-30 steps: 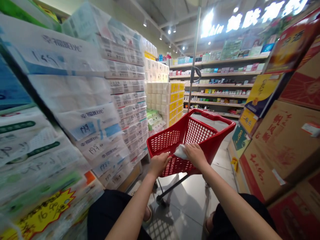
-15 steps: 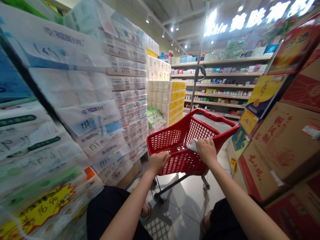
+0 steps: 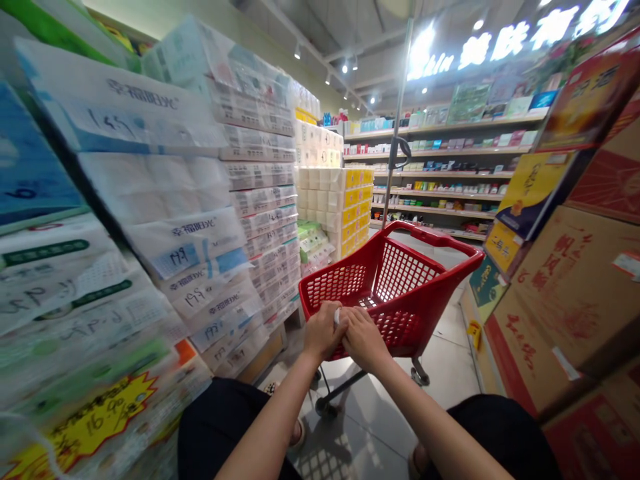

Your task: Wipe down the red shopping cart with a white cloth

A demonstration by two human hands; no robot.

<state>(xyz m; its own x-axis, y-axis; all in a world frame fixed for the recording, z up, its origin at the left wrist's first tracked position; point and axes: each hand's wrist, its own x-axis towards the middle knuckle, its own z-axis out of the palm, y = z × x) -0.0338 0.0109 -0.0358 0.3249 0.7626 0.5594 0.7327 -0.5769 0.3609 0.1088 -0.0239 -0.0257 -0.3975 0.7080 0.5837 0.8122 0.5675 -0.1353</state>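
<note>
A red plastic shopping cart (image 3: 407, 297) with a lattice basket stands in front of me, its handle bar at the far right side. My left hand (image 3: 323, 330) is closed over the basket's near rim, close to its left corner. Right beside it, touching it, my right hand (image 3: 365, 337) lies with bent fingers over the same rim. A small bit of white tissue (image 3: 337, 315) shows between the two hands; most of it is hidden under the fingers. The visible part of the basket holds nothing I can make out.
Stacked tissue packs (image 3: 190, 233) with handwritten prices rise close on the left. Cardboard cartons (image 3: 575, 280) are piled on the right. Behind the cart stand a metal pole (image 3: 397, 100) and shelves of small goods (image 3: 445, 173). Tiled floor (image 3: 367, 433) lies below.
My right hand has moved left along the basket rim with the white tissue and now meets my left hand. The left hand stays on the rim near the corner.
</note>
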